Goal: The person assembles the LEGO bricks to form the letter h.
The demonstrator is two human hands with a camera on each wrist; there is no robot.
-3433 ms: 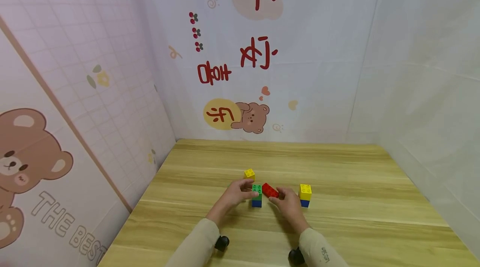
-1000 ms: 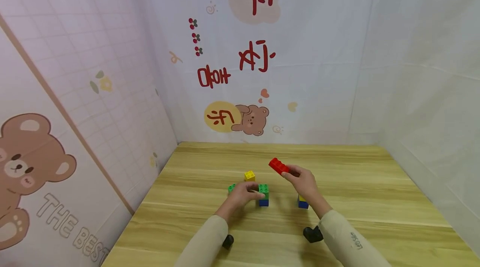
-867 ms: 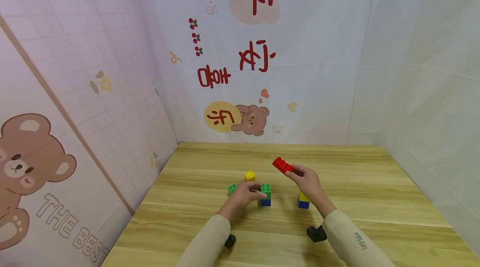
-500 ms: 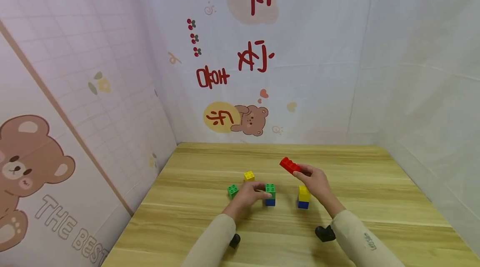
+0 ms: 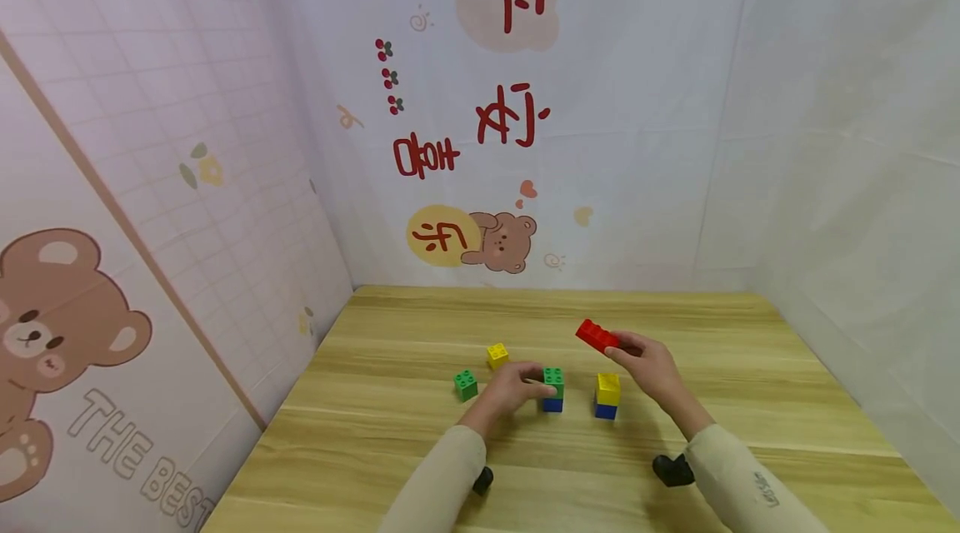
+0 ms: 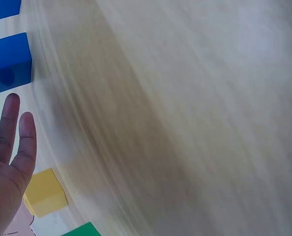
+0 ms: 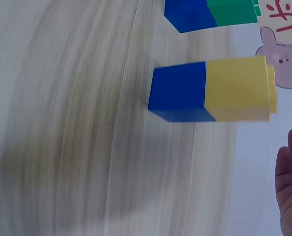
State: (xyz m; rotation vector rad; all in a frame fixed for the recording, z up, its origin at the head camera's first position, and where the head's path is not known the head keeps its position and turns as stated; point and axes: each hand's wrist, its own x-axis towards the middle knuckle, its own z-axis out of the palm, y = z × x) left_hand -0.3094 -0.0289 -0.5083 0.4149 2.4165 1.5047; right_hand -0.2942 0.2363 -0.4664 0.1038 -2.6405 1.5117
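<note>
My left hand [image 5: 513,387] holds a two-brick stack between thumb and fingers: a green toy brick [image 5: 553,376] on a blue brick [image 5: 552,405]. In the left wrist view, that blue brick [image 6: 10,64] is just beyond the fingertips. My right hand [image 5: 651,366] pinches one end of a long red toy brick [image 5: 596,336], raised above the table and tilted. Between the hands stands a second stack, a yellow brick [image 5: 608,388] on a blue brick [image 5: 605,410]. The right wrist view shows part of the right hand [image 7: 291,184], but not the red brick.
A loose green brick [image 5: 466,385] lies left of my left hand, with a loose yellow brick [image 5: 497,356] behind that hand. The wooden table [image 5: 420,316] meets a printed cloth wall [image 5: 637,183] at the back, with more cloth on both sides.
My right hand has picked up the red brick from the table and carried it up and rightward. My left hand has shifted the green-and-blue stack right, closer to the yellow-and-blue one.
</note>
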